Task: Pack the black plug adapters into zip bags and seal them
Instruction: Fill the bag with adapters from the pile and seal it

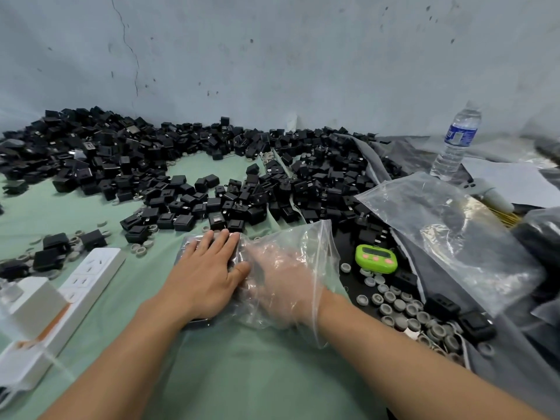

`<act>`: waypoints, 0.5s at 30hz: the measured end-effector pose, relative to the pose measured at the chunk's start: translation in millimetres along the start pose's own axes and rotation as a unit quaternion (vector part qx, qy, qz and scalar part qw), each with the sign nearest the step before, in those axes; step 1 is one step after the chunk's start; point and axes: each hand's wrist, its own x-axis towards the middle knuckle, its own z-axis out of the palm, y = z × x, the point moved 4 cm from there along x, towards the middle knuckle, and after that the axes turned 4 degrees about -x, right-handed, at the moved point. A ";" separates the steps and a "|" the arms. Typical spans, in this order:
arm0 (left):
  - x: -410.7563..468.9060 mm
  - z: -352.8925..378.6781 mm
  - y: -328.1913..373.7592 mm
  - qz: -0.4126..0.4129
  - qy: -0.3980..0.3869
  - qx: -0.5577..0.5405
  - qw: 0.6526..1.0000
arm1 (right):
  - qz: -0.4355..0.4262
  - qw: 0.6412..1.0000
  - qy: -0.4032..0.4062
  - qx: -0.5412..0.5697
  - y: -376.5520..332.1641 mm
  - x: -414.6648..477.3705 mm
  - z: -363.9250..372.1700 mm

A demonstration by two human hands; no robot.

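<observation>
The left hand (206,274) presses flat, fingers straight and together, on the zip bag (306,237) of black plug adapters (238,258). At its 3 o'clock the right hand (285,280) sits inside the bag, and the plastic blurs its fingers too much to tell how they lie.

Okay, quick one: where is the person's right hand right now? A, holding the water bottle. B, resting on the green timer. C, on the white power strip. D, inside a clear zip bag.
D: the right hand shows through the clear zip bag, whose plastic covers it up to the wrist, apart from the green timer.
</observation>
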 end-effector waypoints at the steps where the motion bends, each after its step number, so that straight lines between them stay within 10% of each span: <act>1: 0.2 0.2 0.4 -0.002 0.000 0.004 1.000 | 0.011 1.000 -0.006 0.029 1.5 -2.1 -5.0; 7: 2.5 2.3 0.0 -0.002 0.000 0.004 1.000 | 0.088 0.994 -0.050 0.027 38.7 -22.3 -72.4; 10: 4.0 4.4 -1.7 -0.001 0.003 -0.004 1.000 | 0.205 0.975 0.050 0.075 71.4 -34.0 -117.7; 12: 5.9 5.0 -2.4 -0.003 0.007 -0.011 1.000 | 0.257 0.959 0.121 0.000 96.0 -30.9 -139.6; 15: 8.7 5.5 -3.0 -0.011 0.009 -0.023 1.000 | 0.285 0.934 0.003 -0.213 114.2 -12.7 -144.3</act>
